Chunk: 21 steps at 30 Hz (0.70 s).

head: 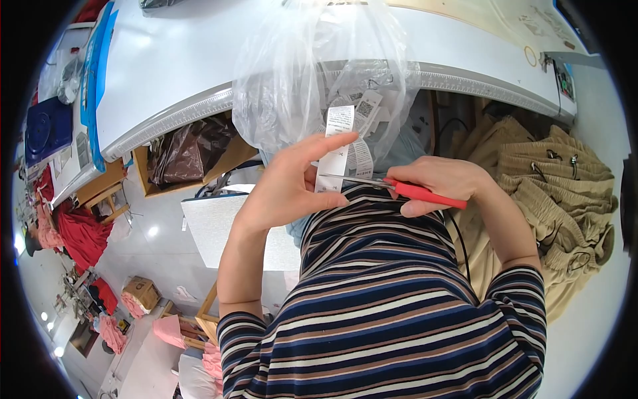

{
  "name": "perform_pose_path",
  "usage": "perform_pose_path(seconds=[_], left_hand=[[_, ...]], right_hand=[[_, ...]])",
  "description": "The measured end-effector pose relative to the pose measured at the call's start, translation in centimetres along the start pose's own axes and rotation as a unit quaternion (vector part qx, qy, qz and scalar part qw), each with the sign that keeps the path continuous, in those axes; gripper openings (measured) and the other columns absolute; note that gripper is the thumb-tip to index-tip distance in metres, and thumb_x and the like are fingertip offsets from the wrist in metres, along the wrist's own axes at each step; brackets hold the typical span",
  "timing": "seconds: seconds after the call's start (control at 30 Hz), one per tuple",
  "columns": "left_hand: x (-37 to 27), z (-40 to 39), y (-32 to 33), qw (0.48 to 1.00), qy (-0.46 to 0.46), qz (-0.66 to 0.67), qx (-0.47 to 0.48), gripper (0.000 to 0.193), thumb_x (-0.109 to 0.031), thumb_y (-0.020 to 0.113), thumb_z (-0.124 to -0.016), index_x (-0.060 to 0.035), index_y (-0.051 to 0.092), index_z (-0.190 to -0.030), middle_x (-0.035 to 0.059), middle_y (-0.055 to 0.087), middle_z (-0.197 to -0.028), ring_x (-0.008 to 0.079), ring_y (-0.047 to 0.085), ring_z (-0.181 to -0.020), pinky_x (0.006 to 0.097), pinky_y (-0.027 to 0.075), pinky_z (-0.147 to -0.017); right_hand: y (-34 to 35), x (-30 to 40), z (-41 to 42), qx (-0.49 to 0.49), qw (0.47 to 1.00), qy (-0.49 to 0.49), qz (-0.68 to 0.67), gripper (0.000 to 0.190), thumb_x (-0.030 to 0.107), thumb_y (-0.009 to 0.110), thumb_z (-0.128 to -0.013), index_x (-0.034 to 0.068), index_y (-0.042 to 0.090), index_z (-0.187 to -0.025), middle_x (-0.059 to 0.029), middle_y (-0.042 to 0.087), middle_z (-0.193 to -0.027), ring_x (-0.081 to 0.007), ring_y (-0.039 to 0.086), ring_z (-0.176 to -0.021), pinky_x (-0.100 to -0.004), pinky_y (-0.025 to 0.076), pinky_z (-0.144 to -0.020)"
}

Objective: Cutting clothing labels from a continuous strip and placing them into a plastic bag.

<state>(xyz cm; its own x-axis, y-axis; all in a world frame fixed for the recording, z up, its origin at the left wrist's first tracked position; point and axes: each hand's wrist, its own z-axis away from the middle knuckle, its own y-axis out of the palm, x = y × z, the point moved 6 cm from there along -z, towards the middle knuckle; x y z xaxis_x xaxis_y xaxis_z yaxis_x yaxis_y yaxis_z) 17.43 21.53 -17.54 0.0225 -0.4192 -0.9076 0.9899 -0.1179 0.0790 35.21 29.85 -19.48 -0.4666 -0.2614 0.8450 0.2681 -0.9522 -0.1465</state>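
Between the fingers and thumb of my left hand (pixel 286 182) is a strip of white printed labels (pixel 335 162), which bears writing and small scissors marks. My right hand (pixel 438 177) grips red-handled scissors (pixel 418 193). Their metal blades reach left to the strip, one of them lying across its face near the lower end. Whether the blades have cut into the strip cannot be told. Just beyond my hands, a clear plastic bag (pixel 279 90) hangs over the table edge, with more printed labels (pixel 368 110) seen in and in front of it.
The white table (pixel 174 55) has a ruler-marked edge (pixel 199 102). Khaki garments (pixel 553 184) with elastic waists and cords are piled at right. Under the table sits a wooden drawer (pixel 144 172) with a dark plastic bag (pixel 187 154). A person (pixel 45 232) in the far left background is near red fabric (pixel 82 229).
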Motion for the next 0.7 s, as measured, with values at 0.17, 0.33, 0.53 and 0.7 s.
perform_pose_path(seconds=[0.17,0.33,0.53,0.7], left_hand=[[-0.4,-0.1,0.4,1.000,0.005,0.005,0.017,0.079,0.009,0.079,-0.065,-0.0048,0.050,-0.138,0.0046,0.052,-0.134,0.0060,0.058,-0.098,0.0188,0.054,-0.074],[-0.2,-0.1,0.5,1.000,0.011,0.014,0.015,0.080,0.009,0.079,-0.065,-0.0040,0.049,-0.138,0.0049,0.052,-0.135,0.0065,0.057,-0.100,0.0189,0.054,-0.075],[0.2,-0.6,0.2,1.000,0.015,-0.015,0.008,0.083,0.010,0.078,-0.064,-0.0026,0.046,-0.140,0.0059,0.052,-0.137,0.0045,0.059,-0.092,0.0175,0.053,-0.067],[1.2,-1.6,-0.2,0.999,0.025,-0.031,-0.024,0.077,0.007,0.077,-0.065,-0.0010,0.048,-0.137,0.0051,0.054,-0.133,0.0002,0.054,-0.071,0.0168,0.047,-0.053]], right_hand=[[0.1,-0.2,0.0,-0.010,1.000,0.004,0.000,0.061,0.060,0.059,-0.086,0.000,0.055,-0.096,-0.0179,0.056,-0.069,-0.0358,0.056,-0.067,-0.0421,0.041,-0.061],[-0.3,0.3,0.0,-0.005,0.999,0.043,0.010,0.059,0.059,0.060,-0.085,0.000,0.056,-0.092,-0.0178,0.055,-0.068,-0.0343,0.055,-0.066,-0.0408,0.040,-0.060],[-0.4,-0.8,0.1,-0.033,0.999,0.016,-0.001,0.051,0.048,0.067,-0.085,-0.001,0.055,-0.082,-0.0145,0.050,-0.062,-0.0293,0.047,-0.056,-0.0369,0.038,-0.055],[-1.4,-1.6,0.4,-0.169,0.974,-0.041,-0.145,0.038,0.033,0.072,-0.083,0.002,0.052,-0.076,-0.0064,0.046,-0.058,-0.0148,0.036,-0.054,-0.0303,0.034,-0.052]])
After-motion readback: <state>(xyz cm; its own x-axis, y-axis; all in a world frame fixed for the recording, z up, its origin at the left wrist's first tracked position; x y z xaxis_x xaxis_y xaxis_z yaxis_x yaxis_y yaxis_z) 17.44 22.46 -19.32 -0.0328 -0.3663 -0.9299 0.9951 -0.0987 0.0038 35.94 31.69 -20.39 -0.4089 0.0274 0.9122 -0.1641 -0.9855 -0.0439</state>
